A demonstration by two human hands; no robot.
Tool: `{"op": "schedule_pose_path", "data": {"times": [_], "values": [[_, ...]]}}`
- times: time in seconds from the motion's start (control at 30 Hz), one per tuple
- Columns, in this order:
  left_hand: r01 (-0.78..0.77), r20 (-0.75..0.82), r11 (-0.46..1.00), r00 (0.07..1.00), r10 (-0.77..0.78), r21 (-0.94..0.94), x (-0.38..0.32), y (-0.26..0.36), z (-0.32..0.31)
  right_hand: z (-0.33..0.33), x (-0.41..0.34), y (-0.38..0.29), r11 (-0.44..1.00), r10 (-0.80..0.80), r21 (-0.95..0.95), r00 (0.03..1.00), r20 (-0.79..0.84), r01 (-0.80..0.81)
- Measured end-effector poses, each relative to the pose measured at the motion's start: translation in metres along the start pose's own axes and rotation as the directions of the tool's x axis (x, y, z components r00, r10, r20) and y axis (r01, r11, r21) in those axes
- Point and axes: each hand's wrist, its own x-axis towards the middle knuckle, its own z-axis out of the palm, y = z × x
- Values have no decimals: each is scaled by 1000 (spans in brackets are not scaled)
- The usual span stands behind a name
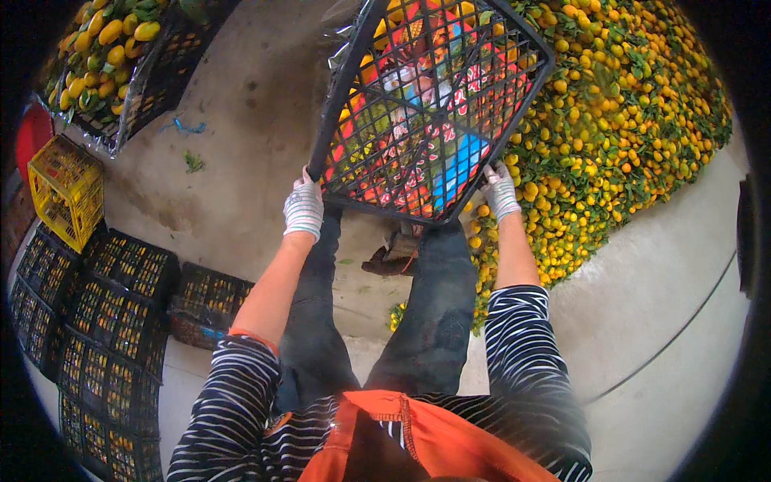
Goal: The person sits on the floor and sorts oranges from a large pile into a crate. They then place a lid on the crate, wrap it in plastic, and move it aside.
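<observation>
A black plastic lattice crate [415, 114] is held up in front of my legs, with its mesh facing me. Brightly printed sheet material, bearing pictures and writing, shows through the grid. Some yellow-orange fruit is visible behind the mesh near its upper and left edges. My left hand [304, 206], in a striped knit glove, grips the near left corner. At the near right corner, my gloved right hand [501, 191] has its fingers on the crate's edge. To the right of the crate spreads a large pile of small orange citrus fruit [602, 120] with green leaves.
Stacked black crates of fruit [114, 319] stand at left, with a yellow plastic crate [66, 190] beyond them. A heaped, film-lined crate [162, 72] is at the upper left. Blue scrap [188, 126] and loose leaves [193, 161] lie on the concrete floor [241, 120].
</observation>
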Motion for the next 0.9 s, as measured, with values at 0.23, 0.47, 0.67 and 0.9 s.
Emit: {"op": "schedule_pose_path", "data": {"times": [0.23,0.47,0.67,0.9], "values": [[-101,69,976,994,90,191,10,-4,-14,-3,20,-18,800,-97,-596,995,-25,63],[-117,89,990,990,109,81,-4,-4,-34,-2,23,-59,729,166,-683,981,97,-56],[-143,-128,987,980,151,70,-46,-4,-29,-6,65,-97,945,-123,-248,936,331,212],[-165,-171,969,965,196,181,-90,12,-17,-4,60,-98,815,-212,-498,952,220,296]]}}
